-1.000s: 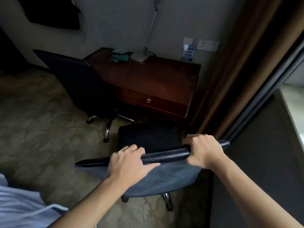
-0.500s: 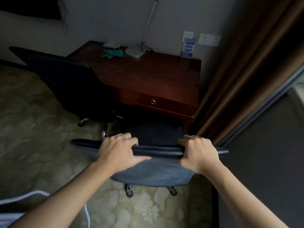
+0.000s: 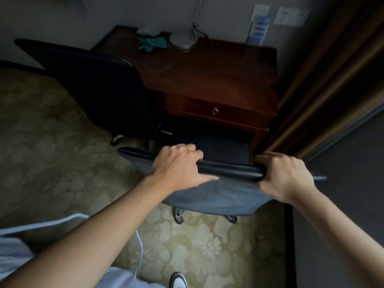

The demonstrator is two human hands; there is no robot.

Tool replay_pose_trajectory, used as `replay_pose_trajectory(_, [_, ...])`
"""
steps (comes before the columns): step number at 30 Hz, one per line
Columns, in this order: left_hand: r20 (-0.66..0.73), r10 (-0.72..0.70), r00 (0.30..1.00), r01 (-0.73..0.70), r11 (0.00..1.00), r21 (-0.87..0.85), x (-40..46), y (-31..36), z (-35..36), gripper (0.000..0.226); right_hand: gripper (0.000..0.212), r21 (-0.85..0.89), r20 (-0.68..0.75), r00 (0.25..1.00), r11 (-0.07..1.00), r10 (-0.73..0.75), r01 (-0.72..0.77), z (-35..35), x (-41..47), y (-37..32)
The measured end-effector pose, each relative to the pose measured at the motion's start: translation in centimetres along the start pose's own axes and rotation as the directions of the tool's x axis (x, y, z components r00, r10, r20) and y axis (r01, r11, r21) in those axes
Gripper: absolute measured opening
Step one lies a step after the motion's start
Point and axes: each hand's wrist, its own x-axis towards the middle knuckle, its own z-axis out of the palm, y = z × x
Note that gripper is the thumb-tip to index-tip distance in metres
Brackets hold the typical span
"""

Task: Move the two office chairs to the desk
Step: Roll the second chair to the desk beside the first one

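at the dark wooden surface now: our left hand and right hand clamp the black leather office chair, rolled closer, seat nosing under beside the other black chair. nearly done.

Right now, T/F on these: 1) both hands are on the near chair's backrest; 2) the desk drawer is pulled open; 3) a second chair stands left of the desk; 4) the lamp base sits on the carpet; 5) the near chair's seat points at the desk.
1. True. The left hand and right hand each have a grip on the top edge of the near dark leather office chair.
2. False. The dark red wooden desk has its drawer closed.
3. True. A second dark office chair stands at the desk's left side.
4. False. The round silver lamp base sits on the desk.
5. True.
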Motion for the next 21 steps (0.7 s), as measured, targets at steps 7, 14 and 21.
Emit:
replay_pose_trajectory(7, [-0.06, 0.076, 0.995, -0.078, 0.996, -0.036, 1.0, -2.2, 0.4, 0.072, 0.033, 0.02, 0.029, 0.999, 1.0, 0.013, -0.014, -0.2, 1.1, -1.1])
replay_pose_trajectory(14, [-0.123, 0.114, 0.986, -0.115, 0.993, -0.002, 3.8, -4.6, 1.1, 0.064, 0.033, 0.017, -0.02, 0.999, 0.999, -0.044, 0.045, 0.0, 4.0, -0.9])
replay_pose_trajectory(21, [-0.091, 0.061, 0.994, -0.062, 0.998, -0.011, 7.9, -7.5, 1.3, 0.063, 0.033, 0.011, -0.092, 0.994, 0.998, -0.062, 0.063, 0.6, 9.0, -1.0])
